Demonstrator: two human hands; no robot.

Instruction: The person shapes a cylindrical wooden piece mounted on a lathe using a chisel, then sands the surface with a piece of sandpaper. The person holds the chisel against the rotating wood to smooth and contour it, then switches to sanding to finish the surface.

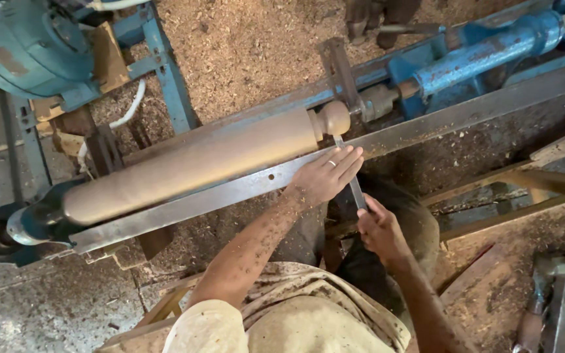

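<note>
Your right hand point(379, 229) is wrapped around the handle end of a long steel chisel point(350, 175), while your left hand point(325, 176) lies flat with fingers spread over the blade, pressing it onto the grey metal tool rest point(217, 194). The chisel tip meets the rounded knob end of the pale wooden spindle point(197, 163) mounted on the blue lathe point(485, 49), above a sawdust-covered floor point(256, 39).

Wood blank point(197, 163) sits on the lathe, behind the long tool rest point(426, 127).
Left hand point(325, 176) lies on the rest's near edge, right hand point(380, 229) just below it, chisel point(351, 173) running between them up to the knob end; loose tools point(560, 294) at far right.
</note>
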